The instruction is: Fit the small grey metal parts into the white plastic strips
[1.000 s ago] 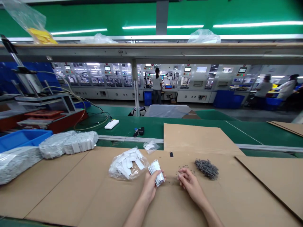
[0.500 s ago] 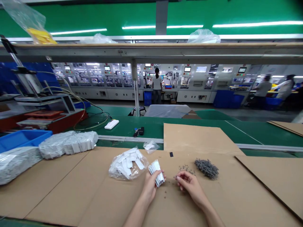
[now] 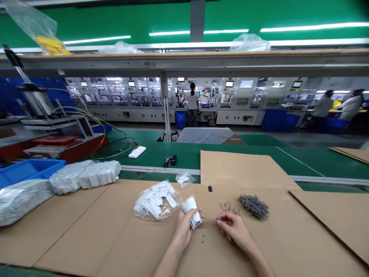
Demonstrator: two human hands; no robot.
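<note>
My left hand [image 3: 184, 225] is closed around a stack of flat white strips [image 3: 191, 211], fanned a little at the top. To its right, just above the cardboard, my right hand [image 3: 233, 227] has its thumb and index finger pinched together; whatever is between them is too small to make out. Scattered small grey pieces [image 3: 229, 207] lie just beyond the right fingertips. A dense heap of the same grey pieces [image 3: 253, 206] sits further right. Left of the strips, an open clear bag [image 3: 157, 200] holds loose white flat parts.
Wrapped bundles of white parts [image 3: 99, 173] and a blue bin [image 3: 31, 169] stand at the left, near a press [image 3: 54, 127]. A small clear bag [image 3: 185, 179] and a black square [image 3: 210, 189] lie ahead. A raised cardboard edge [image 3: 325, 225] runs along the right.
My right hand has shifted very slightly, its fingertips still pinched near the scattered grey pieces. The left hand keeps its hold on the white strips. The whole view has moved slightly.
</note>
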